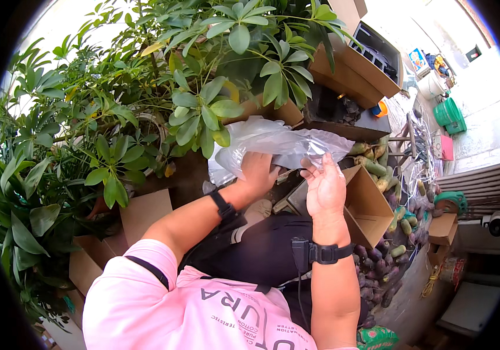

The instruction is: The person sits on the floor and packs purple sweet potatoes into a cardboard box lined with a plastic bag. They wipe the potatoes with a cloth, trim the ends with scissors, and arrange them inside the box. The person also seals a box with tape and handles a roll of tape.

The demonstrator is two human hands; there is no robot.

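Observation:
A clear plastic bag (267, 138) is spread out in front of me, crumpled along its upper side. My left hand (258, 173) reaches up into or against the plastic; the film covers its fingers, so their grip is hidden. With palm turned up, my right hand (326, 190) has the bag's near right edge between thumb and fingers. Just right of that hand stands an open cardboard box (366, 210), tilted in view. Each wrist wears a black strap.
Leafy potted plants (145, 96) crowd the left and top. Long pale green vegetables (372, 166) and a heap of purple ones (374, 267) lie at right. Beyond are a carton with a black tray (377, 57), green buckets (449, 114) and a cardboard box at left (145, 214).

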